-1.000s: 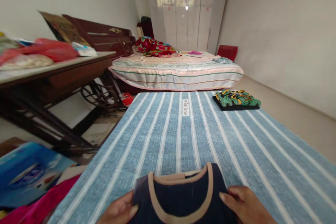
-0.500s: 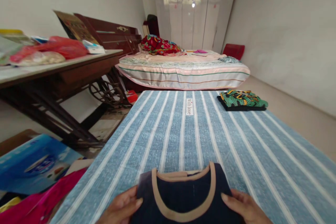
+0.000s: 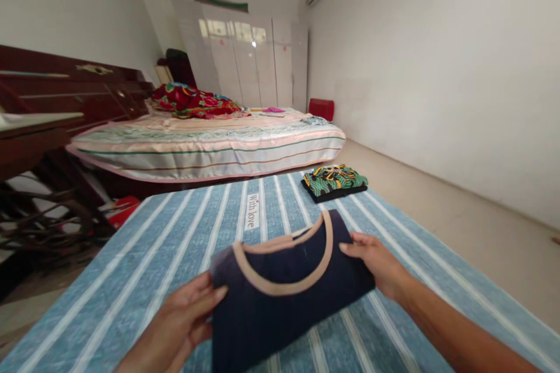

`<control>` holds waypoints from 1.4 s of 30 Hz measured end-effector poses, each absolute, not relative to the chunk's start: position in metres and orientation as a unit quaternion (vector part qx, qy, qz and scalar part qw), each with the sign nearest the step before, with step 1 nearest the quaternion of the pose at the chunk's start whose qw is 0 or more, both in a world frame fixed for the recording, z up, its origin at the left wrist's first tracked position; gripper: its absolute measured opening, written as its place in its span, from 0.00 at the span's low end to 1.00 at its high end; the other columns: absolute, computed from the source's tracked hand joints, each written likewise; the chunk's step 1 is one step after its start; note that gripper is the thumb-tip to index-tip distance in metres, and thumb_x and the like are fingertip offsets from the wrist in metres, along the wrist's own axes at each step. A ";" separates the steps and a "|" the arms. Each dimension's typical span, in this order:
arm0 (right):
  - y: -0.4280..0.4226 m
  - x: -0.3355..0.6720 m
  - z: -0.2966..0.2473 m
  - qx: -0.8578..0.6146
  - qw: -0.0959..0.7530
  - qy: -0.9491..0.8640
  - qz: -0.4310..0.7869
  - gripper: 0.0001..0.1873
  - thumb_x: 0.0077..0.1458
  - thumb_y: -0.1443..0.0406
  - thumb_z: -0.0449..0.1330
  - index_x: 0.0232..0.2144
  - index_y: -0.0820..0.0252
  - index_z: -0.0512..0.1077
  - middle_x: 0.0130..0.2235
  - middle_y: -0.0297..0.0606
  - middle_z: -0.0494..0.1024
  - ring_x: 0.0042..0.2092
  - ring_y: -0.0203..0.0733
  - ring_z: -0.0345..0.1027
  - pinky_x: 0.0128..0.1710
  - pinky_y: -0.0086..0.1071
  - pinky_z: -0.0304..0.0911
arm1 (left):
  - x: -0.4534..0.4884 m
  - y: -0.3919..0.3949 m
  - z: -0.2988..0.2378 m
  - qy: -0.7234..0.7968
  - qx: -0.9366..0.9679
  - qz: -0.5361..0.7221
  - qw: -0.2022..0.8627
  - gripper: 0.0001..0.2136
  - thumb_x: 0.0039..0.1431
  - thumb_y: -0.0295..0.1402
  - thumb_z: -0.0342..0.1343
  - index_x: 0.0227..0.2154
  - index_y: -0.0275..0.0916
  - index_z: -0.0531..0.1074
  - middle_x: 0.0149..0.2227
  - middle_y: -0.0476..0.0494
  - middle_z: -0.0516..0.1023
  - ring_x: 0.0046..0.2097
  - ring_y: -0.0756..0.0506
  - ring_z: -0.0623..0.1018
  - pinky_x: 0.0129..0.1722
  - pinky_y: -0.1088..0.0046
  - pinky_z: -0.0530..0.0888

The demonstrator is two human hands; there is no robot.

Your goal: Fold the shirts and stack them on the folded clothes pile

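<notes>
A folded navy T-shirt [image 3: 280,315] with a beige neckband is held between my two hands over the striped blue cloth. My left hand [image 3: 184,309] grips its left edge, thumb on top and fingers underneath. At the right edge, my right hand [image 3: 376,259] pinches the shirt the same way. The shirt is tilted, its right side farther from me than its left. Beyond it lies a folded green, black and yellow patterned garment [image 3: 336,180] on top of black cloth.
The blue and white striped cloth [image 3: 175,245] bears a "With love" print. Behind it stands a bed [image 3: 219,148] with a red floral blanket [image 3: 196,102]. A dark wooden table [image 3: 35,134] with ironwork is at left, and a white wall [image 3: 437,70] at right.
My hands have lifted the navy T-shirt and carried it forward, its right side leading toward the patterned garment. The view has turned right.
</notes>
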State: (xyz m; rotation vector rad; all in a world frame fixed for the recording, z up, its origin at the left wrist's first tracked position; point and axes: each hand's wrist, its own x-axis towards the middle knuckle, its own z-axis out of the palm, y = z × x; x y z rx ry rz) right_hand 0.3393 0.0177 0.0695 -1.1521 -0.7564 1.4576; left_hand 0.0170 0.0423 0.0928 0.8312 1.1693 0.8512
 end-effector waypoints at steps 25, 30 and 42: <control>0.300 0.552 0.013 -0.816 0.432 -0.377 0.073 0.17 0.45 0.61 0.66 0.38 0.66 0.75 0.37 0.46 0.77 0.42 0.49 0.70 0.41 0.35 0.63 | 0.287 0.322 0.034 0.513 0.457 0.381 0.619 0.08 0.45 0.19 0.60 0.24 0.35 0.68 0.21 0.48 0.73 0.26 0.48 0.75 0.36 0.56 0.76; 0.303 0.560 0.022 -0.832 0.405 -0.379 0.020 0.18 0.45 0.63 0.66 0.41 0.62 0.74 0.37 0.42 0.77 0.40 0.45 0.70 0.40 0.33 0.63 | 0.292 0.321 0.041 0.511 0.482 0.419 0.575 0.08 0.44 0.19 0.59 0.24 0.36 0.68 0.22 0.50 0.73 0.28 0.49 0.75 0.37 0.67 0.75; 0.279 0.496 0.043 -0.806 0.289 -0.510 -0.079 0.22 0.59 0.55 0.52 0.51 0.59 0.68 0.50 0.49 0.70 0.53 0.56 0.61 0.51 0.48 0.55 | 0.281 0.296 0.039 0.541 0.513 0.366 0.557 0.05 0.53 0.32 0.57 0.27 0.36 0.68 0.27 0.44 0.76 0.28 0.48 0.76 0.34 0.67 0.73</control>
